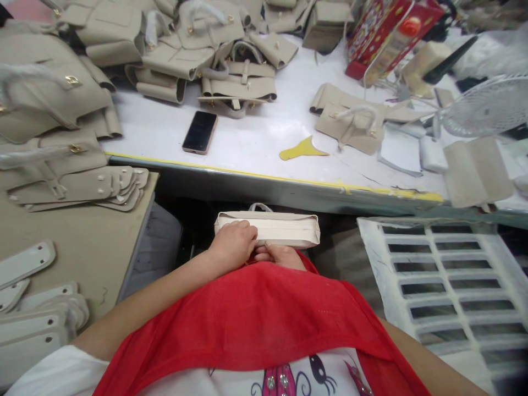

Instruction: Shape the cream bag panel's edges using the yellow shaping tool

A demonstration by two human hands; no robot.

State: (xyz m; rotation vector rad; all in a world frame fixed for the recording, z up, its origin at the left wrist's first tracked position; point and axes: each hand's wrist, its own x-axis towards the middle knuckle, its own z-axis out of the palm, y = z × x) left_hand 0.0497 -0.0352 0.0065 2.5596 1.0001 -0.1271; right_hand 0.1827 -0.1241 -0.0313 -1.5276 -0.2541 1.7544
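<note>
A cream bag (289, 230) rests at my lap below the table edge, its long flat side facing up and a grey-wrapped handle showing behind it. My left hand (236, 243) lies over its left part, with the fingers curled on the near edge. Close beside it, my right hand (282, 255) is at the near edge, thumb and fingers pressed together on the bag's rim. The undersides of both hands are hidden, and a red apron covers my lap just in front of them.
Beige bags (173, 49) are piled along the back and left of the white table (247, 143). A phone (200, 132) and a yellow piece (303, 148) lie on it. Beige straps (28, 264) sit on the left board; a white slatted rack (445, 275) stands right.
</note>
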